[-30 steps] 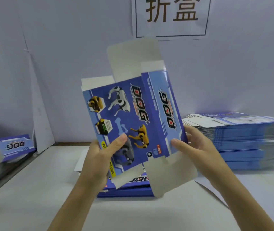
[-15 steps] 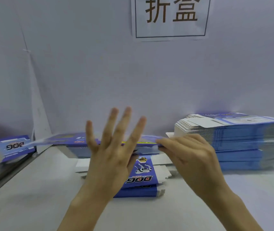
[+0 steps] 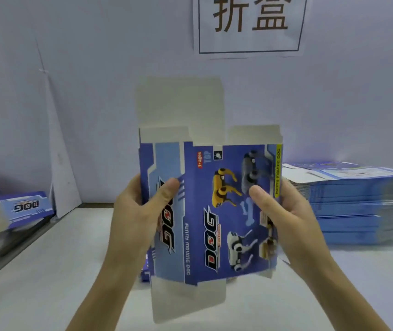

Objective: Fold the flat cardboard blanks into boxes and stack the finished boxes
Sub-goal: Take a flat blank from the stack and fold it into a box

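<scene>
Both forearms raised from below, hands level at mid-frame. Left hand (image 3: pixel 140 211): thumb pressed on the printed front, fingers curled out of sight behind the left edge. Right hand (image 3: pixel 284 216): same clamp on the right edge, thumb flat beside the grey dog picture. Between them, the blue printed cardboard box blank (image 3: pixel 214 211) is held upright above the white table (image 3: pixel 47 271), its plain grey flaps open at top and bottom. Tall stack of flat blue blanks (image 3: pixel 362 206) on the table at right.

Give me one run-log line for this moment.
blank: held upright, flaps unfolded | left hand: grips left edge | right hand: grips right edge | stack: at right
</scene>
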Available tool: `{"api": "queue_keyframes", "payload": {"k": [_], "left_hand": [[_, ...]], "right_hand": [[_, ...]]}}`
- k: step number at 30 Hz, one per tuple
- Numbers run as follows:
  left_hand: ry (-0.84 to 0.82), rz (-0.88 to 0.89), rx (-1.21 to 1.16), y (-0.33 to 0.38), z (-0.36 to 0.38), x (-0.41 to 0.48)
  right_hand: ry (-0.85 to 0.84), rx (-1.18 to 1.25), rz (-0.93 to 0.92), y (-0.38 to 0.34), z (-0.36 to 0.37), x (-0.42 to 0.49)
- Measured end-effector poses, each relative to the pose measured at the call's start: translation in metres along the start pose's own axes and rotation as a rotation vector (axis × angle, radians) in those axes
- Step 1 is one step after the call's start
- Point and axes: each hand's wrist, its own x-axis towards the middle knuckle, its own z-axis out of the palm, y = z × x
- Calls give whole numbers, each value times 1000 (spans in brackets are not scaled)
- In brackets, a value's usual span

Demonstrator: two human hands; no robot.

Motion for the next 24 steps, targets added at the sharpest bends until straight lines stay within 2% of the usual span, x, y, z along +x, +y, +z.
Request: {"api": "queue_keyframes", "payload": {"k": [3, 5, 8, 10, 13, 16, 20, 24], "left_hand": [[84, -48, 109, -10, 7, -3], [78, -39, 110, -10, 10, -6], [-149, -3, -49, -6, 11, -8], [-319, -16, -74, -4, 11, -10], [-446, -99, -137, -3, 10, -12], [-416, -144, -172, -4, 9, -11], [-336, -85, -129, -9, 12, -10], [-361, -147, -153, -9, 7, -8]], "right_hand": [[72, -33, -60, -1, -2, 2], [86, -48, -83, 1, -3, 1], [4, 5, -25, 3, -1, 0], [-93, 10, -22, 3, 3, 0], [-169, 4, -25, 3, 6, 0], [-159, -73, -45, 6, 0, 1], [-178, -157, -72, 8, -4, 0], [-249, -231, -116, 7, -8, -2]]}}
